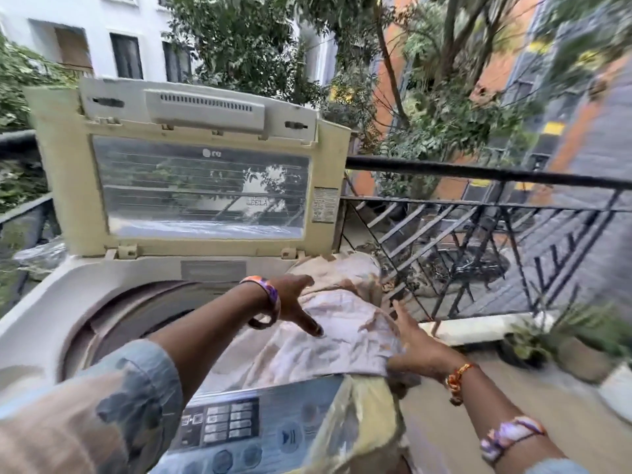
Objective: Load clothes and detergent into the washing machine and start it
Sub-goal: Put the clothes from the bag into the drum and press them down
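Your left hand (295, 302) is spread open at frame centre, fingers resting on the pale cloth (325, 340) | your right hand (415, 350), lower right, open, touching the cloth's right edge | cloth heaped over the right rim of the top-load washing machine (41, 323) | lid (191, 172) raised, upper left | control panel (246, 429) bottom centre.

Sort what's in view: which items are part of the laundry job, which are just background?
Job: washing machine with lid raised, drum, control panel, pale cloth draped over the machine's right side, left hand and right hand reaching for it.

Background: balcony railing, potted plants, trees, buildings.
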A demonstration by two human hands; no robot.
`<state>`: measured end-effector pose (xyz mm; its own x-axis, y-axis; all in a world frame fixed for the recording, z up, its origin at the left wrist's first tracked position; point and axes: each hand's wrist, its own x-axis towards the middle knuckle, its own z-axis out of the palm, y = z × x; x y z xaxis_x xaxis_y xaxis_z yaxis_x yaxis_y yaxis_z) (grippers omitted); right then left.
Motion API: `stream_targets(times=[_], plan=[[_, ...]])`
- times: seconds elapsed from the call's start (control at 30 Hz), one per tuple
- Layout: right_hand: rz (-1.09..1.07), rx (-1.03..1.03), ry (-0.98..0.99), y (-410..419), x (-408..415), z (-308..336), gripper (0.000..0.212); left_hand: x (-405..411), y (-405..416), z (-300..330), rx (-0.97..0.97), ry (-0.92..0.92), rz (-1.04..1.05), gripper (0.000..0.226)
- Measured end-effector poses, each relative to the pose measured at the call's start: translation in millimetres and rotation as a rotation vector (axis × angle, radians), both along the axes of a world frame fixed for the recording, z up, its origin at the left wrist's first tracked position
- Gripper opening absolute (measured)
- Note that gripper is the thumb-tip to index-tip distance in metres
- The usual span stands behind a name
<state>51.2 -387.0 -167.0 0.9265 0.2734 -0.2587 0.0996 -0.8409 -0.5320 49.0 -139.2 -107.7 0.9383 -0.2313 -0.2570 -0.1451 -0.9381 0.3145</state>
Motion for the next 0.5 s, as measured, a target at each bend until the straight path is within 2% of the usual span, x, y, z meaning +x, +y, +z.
stream_targets(times=[0.1,0.17,0.27,0.37,0.43,0.5], plan=[[-0.040,-0.093,0.041,-12,-3,-36,0.127,19,-27,-6,0.064,-0.019,-0.068,0.114],[-0.001,-0.112,-0.033,-9,0,-62,0.127,33,-39,-12,0.137,-0.027,-0.091,0.123],[-0.004,-0.097,-0.115,4,14,-87,0.110,59,-54,-21,0.215,-0.015,-0.097,0.128],[-0.035,-0.059,-0.098,15,31,-91,0.089,87,-61,-31,0.263,-0.018,-0.108,0.122],[-0.005,-0.047,-0.102,17,50,-88,0.086,102,-62,-37,0.297,-0.050,-0.165,0.111],[-0.015,0.010,-0.155,18,69,-84,0.090,109,-58,-44,0.221,0.009,-0.117,0.123]])
